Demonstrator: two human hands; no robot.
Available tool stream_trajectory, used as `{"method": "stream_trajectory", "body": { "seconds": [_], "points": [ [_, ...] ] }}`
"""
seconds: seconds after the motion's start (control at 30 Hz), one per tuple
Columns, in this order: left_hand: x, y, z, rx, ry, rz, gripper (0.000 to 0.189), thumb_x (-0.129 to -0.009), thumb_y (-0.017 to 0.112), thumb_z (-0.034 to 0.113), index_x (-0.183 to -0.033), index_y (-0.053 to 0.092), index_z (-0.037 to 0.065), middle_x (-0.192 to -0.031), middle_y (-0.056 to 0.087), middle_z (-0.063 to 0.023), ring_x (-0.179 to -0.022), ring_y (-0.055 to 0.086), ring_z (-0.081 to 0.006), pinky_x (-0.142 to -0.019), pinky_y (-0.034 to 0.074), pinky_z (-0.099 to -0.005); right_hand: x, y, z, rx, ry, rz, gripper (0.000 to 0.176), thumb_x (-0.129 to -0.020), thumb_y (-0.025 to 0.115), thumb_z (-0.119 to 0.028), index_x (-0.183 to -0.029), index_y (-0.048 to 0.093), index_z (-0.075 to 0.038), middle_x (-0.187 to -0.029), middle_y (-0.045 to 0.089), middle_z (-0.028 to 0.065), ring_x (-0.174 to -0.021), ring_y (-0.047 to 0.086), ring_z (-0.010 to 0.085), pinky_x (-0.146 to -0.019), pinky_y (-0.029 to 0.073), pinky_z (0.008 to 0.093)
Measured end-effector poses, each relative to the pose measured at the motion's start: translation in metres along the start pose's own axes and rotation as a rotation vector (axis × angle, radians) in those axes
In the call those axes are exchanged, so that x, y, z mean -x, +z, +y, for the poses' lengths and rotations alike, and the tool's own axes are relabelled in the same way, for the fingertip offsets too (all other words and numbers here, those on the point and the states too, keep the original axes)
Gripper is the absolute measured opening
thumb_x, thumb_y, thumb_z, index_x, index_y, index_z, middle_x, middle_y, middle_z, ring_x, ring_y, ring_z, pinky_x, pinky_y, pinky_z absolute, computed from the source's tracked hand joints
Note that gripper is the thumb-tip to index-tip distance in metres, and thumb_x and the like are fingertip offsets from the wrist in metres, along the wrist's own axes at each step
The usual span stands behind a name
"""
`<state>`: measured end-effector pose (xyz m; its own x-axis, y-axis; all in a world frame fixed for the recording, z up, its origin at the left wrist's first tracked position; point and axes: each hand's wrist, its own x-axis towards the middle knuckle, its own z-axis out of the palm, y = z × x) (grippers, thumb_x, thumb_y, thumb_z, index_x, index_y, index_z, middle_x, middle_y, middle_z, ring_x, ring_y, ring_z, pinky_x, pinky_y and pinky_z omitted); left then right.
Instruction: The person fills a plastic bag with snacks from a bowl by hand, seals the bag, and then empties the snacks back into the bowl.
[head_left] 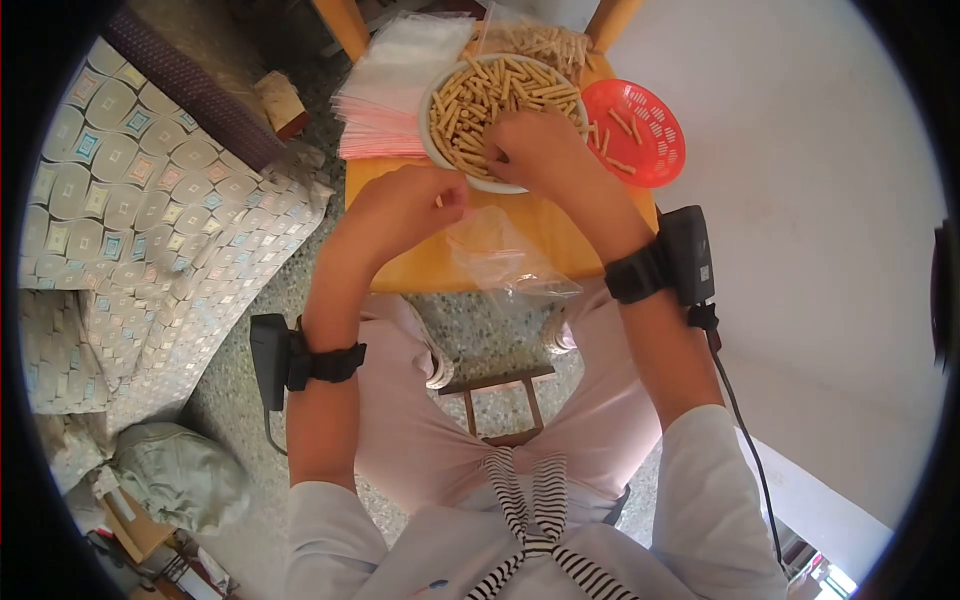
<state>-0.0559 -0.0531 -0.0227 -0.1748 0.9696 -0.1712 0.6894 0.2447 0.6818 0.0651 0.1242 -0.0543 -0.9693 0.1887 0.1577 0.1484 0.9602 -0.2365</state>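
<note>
My left hand [408, 205] is closed in a pinch at the upper edge of a clear plastic bag [510, 262], which hangs down past the front edge of the small wooden table [405, 265]. Over the near right part of a white bowl [428, 138] is my right hand [545, 150], its fingers curled in. What those fingers hold, if anything, is hidden. Short tan sticks [470, 110], like snack sticks, fill the bowl to near its rim.
Flat bags with pink edges [385, 110] are stacked left of the bowl. Behind it lies a clear bag of sticks [540, 45]. A red plastic basket [668, 150] holds several sticks at the right. A white wall [800, 200] rises on that side; patterned cloth [150, 180] hangs on the left.
</note>
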Motion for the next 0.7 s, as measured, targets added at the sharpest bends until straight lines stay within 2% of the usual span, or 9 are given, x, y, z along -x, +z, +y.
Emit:
{"method": "stream_trajectory", "body": {
  "seconds": [0.13,0.27,0.33,0.4,0.47,0.53,0.57,0.63,0.7],
  "points": [
    [0.001,-0.011,0.013,0.051,-0.06,0.112,0.02,-0.087,0.07,0.019,-0.1,0.068,0.004,-0.086,0.067,-0.0095,-0.079,0.063,-0.0203,-0.075,0.05,-0.0323,-0.004,-0.015,-0.005,-0.054,0.091,0.01,0.009,-0.08,0.067,-0.019,-0.084,0.067,-0.012,-0.08,0.069,0.0061,-0.082,0.068,0.0271,-0.073,0.05,0.0434],
    [0.006,0.008,0.009,0.11,-0.035,-0.007,0.025,-0.082,0.075,0.019,-0.103,0.069,0.005,-0.089,0.067,-0.0081,-0.089,0.063,-0.0228,-0.081,0.05,-0.0338,-0.001,-0.008,0.005,-0.103,0.055,0.061,0.013,-0.083,0.067,-0.021,-0.09,0.067,-0.01,-0.081,0.07,0.007,-0.079,0.067,0.0284,-0.07,0.052,0.0404],
    [0.01,0.032,0.015,0.02,0.357,0.075,0.027,-0.08,0.077,0.016,-0.104,0.07,0.006,-0.093,0.068,-0.0071,-0.099,0.061,-0.026,-0.087,0.049,-0.036,-0.001,-0.009,0.002,-0.115,0.071,0.04,0.014,-0.083,0.067,-0.022,-0.091,0.068,-0.01,-0.083,0.07,0.0066,-0.08,0.067,0.0283,-0.071,0.052,0.0403],
    [0.005,0.036,0.013,-0.088,0.388,0.016,0.028,-0.079,0.077,0.016,-0.105,0.07,0.006,-0.095,0.067,-0.0068,-0.103,0.06,-0.0271,-0.089,0.048,-0.0376,0.0,-0.009,0.006,-0.124,0.092,0.018,0.014,-0.084,0.067,-0.022,-0.092,0.068,-0.01,-0.085,0.071,0.0063,-0.081,0.067,0.0282,-0.071,0.052,0.0401],
    [0.003,0.034,0.008,-0.192,0.411,-0.047,0.029,-0.079,0.077,0.015,-0.106,0.07,0.007,-0.097,0.067,-0.0065,-0.106,0.058,-0.0282,-0.091,0.047,-0.0392,0.0,-0.007,0.009,-0.116,0.015,0.1,0.021,-0.087,0.067,-0.026,-0.098,0.07,-0.009,-0.088,0.071,0.0065,-0.081,0.067,0.0278,-0.071,0.052,0.0396],
    [0.0,0.02,0.005,-0.12,0.471,0.061,0.027,-0.079,0.075,0.011,-0.104,0.069,0.006,-0.095,0.066,-0.0047,-0.095,0.06,-0.024,-0.084,0.048,-0.0364,0.002,-0.023,0.001,-0.249,0.025,0.077,0.024,-0.088,0.066,-0.029,-0.101,0.07,-0.008,-0.088,0.07,0.0075,-0.082,0.066,0.0274,-0.073,0.052,0.0385],
    [0.002,0.01,0.006,-0.122,0.473,0.061,0.027,-0.079,0.075,0.011,-0.104,0.069,0.006,-0.095,0.066,-0.0047,-0.095,0.06,-0.024,-0.084,0.048,-0.0364,0.002,-0.036,-0.004,-0.374,0.035,0.055,0.028,-0.09,0.066,-0.031,-0.103,0.07,-0.007,-0.088,0.07,0.0085,-0.082,0.066,0.027,-0.074,0.052,0.0375],
    [0.008,-0.011,0.013,0.197,0.15,0.071,0.02,-0.079,0.074,0.007,-0.097,0.065,0.005,-0.091,0.064,-0.0019,-0.083,0.057,-0.018,-0.076,0.046,-0.0315,0.005,-0.05,-0.011,-0.483,0.057,-0.008,0.03,-0.091,0.065,-0.033,-0.105,0.07,-0.007,-0.088,0.069,0.0091,-0.084,0.065,0.0268,-0.076,0.051,0.0363],
    [0.01,-0.022,0.013,0.181,0.157,0.142,0.018,-0.08,0.072,0.006,-0.096,0.063,0.004,-0.089,0.063,-0.0023,-0.082,0.056,-0.0166,-0.076,0.045,-0.0302,0.008,-0.055,-0.016,-0.596,0.073,-0.078,0.032,-0.092,0.064,-0.034,-0.106,0.069,-0.006,-0.089,0.068,0.0096,-0.085,0.064,0.0265,-0.079,0.051,0.0351]
  ]
}}
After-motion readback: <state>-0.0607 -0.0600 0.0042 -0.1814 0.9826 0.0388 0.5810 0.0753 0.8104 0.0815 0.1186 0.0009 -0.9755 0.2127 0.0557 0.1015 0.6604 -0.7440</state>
